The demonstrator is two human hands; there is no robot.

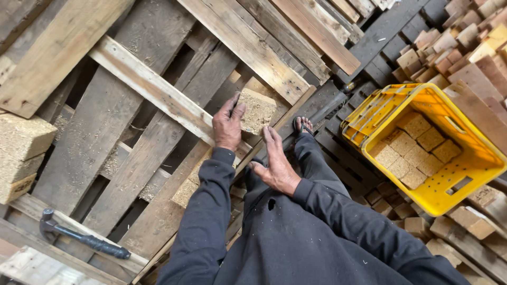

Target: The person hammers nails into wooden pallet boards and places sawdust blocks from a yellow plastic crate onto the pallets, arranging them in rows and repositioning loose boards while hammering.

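My left hand point(228, 125) grips a pale pressed-wood block point(257, 110) by its left side and holds it against the slats of a worn wooden pallet point(132, 158). Just right of the block, my right hand point(277, 163) hovers flat with its fingers apart and nothing in it. Both arms wear dark sleeves. One foot in a sandal point(302, 125) rests on a dark board beyond my right hand.
A yellow plastic crate point(478, 163) at the right holds several similar blocks. A claw hammer point(79, 238) lies on a board at the lower left. More blocks point(21, 150) are stacked at the left edge. Loose wood offcuts point(465, 47) are piled at the right.
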